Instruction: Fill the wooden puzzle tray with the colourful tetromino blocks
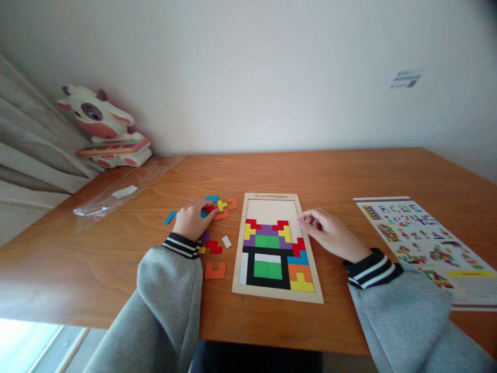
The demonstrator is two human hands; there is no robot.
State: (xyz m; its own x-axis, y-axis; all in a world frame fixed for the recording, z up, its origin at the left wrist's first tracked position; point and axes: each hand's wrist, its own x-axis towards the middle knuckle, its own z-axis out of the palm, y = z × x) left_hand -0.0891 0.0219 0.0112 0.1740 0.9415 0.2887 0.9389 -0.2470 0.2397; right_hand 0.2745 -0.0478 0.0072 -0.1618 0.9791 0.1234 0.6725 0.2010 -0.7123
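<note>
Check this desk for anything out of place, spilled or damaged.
Only the clear plastic bag stands out: it lies wrinkled on the desk near the toy cow, like leftover packaging. Nothing looks spilled or damaged; loose pieces lie beside the board.

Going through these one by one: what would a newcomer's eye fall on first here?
First, the wooden frame near the picture's middle, its lower part filled with bright coloured pieces and its top bare. Next, the toy cow with a keyboard at the far left. Then the hands: the left over loose pieces left of the frame, the right at the frame's right side.
</note>
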